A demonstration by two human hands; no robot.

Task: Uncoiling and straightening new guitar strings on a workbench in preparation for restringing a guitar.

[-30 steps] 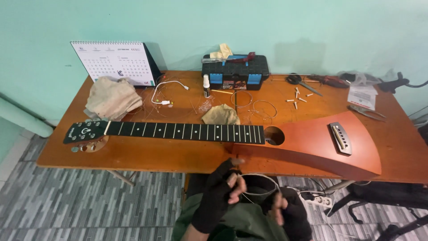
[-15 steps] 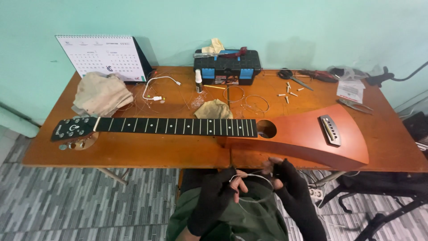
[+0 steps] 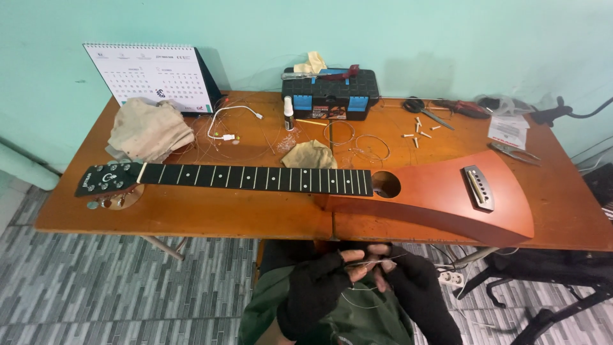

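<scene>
A stringless travel guitar [image 3: 434, 191] with a reddish wedge body and a black fretboard [image 3: 255, 179] lies across the wooden table [image 3: 191, 217]. Below the table's front edge, over my lap, both hands wear black fingerless gloves. My left hand [image 3: 322, 284] and my right hand [image 3: 408, 287] pinch a thin coiled guitar string [image 3: 370, 263] between their fingertips, close together. The string loops down over my green clothing.
On the table stand a desk calendar [image 3: 150, 73], a black and blue toolbox [image 3: 331, 92], a beige cloth [image 3: 148, 131], a smaller cloth [image 3: 310, 154], a white cable [image 3: 230, 121], a small bottle [image 3: 288, 114], loose string coils [image 3: 357, 144], bridge pins [image 3: 416, 134], scissors and pliers [image 3: 516, 152].
My hands have come closer together on the string and the loop is pulled smaller. The view has shifted slightly, with the guitar lower left in frame.
</scene>
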